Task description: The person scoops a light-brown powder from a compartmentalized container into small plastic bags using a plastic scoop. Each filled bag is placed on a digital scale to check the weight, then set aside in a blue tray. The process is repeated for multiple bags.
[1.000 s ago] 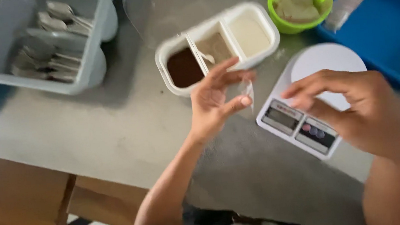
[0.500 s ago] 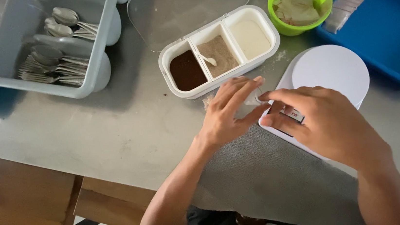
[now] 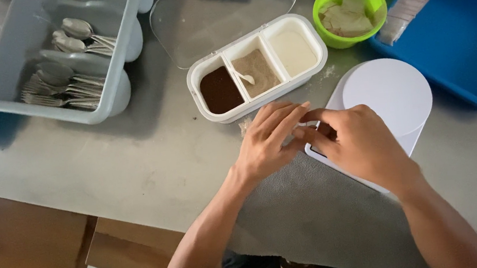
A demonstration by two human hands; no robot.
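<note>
Both hands, left hand (image 3: 268,143) and right hand (image 3: 356,146), are pinching something small and hidden together at frame centre, over the white round-topped kitchen scale (image 3: 387,99); a slip risks knocking the white three-compartment powder tray (image 3: 255,68) just above.

- The white kitchen scale (image 3: 384,102) lies flat on the grey bench (image 3: 136,161), near its front edge, with its round plate on top bare.
- Its front corner is covered by the right hand (image 3: 362,145), with the left hand (image 3: 268,140) touching there.
</note>
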